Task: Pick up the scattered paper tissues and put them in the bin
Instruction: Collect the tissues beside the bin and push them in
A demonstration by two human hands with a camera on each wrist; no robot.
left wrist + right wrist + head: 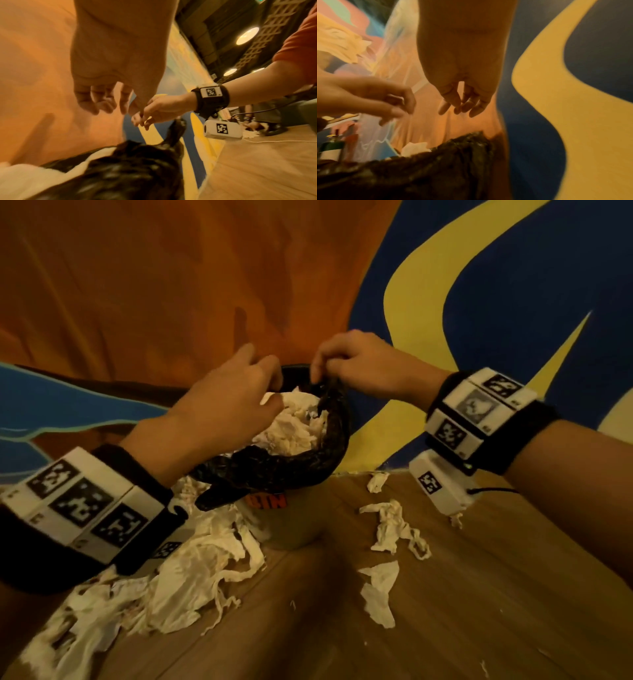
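Tissues (191, 577) lie crumpled in a heap on the wooden floor (479, 594) at left, more scattered to the right. Left hand (226, 402) hovers over the bin (294, 529), fingers loose, gripping nothing. Bin is stuffed with tissues. Right hand (359, 364) pinches the black bag (308, 467) lining its rim.

This looks like a public indoor space, perhaps a lounge or studio, rather than a home. A large painted wall mural (479, 302) of orange, blue and yellow curving shapes fills the background and meets a wood-plank laminate floor (445, 628). The left wrist view shows a dark ceiling with a pale lattice panel (267, 40) and round recessed ceiling lights (247, 35), a commercial kind of fit-out. White and black cables (274, 141) trail across the floor near the wall.
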